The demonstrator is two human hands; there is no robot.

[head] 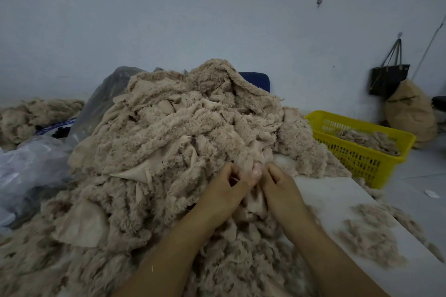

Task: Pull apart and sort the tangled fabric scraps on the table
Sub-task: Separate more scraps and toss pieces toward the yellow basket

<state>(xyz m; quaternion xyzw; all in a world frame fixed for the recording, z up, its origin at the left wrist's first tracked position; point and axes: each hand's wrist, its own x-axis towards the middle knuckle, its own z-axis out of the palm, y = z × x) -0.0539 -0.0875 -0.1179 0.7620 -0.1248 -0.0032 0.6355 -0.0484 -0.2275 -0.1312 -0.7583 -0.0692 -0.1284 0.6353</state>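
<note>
We saw both hands close together at the near foot of the heap of fabric scraps [183, 125], which covered most of the table [334, 198] and rose high at its middle. The left hand [225, 189] had its fingers curled inward, and its thumb and first fingers pinched a beige scrap [254, 205]. The right hand [281, 188] was curled in the same way and pinched the same scrap from the other side. The two thumbs were almost touching, with the cloth between them. The scrap hung down between the wrists and was joined to the fluffy mass under it; we could not tell where it ended. Neither hand was spread.

To the right of the forearms a small pile [371, 234] of loose scraps lay on the bare table top, apart from the heap. Beyond it stood a yellow basket [354, 152] with some scraps inside. On the left, clear plastic bags [33, 161] lay against the heap.
</note>
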